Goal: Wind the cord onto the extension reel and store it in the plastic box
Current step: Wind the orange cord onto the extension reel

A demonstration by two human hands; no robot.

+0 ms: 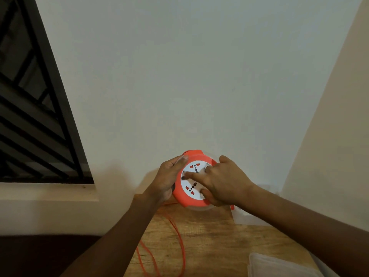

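An orange extension reel [180, 193] with a white socket face is held up above the far end of a wooden table [211, 240]. My left hand [169, 176] grips its left rim. My right hand [221, 181] lies across the white face, with fingers pressed on it and the thumb at the lower rim. An orange cord [178, 236] hangs from the reel and loops over the table toward the near edge. A clear plastic box [251, 214] stands behind my right wrist, mostly hidden.
A clear plastic lid [279, 265] lies at the near right of the table. A white wall rises straight ahead. A dark barred window [36, 116] with a sill is on the left.
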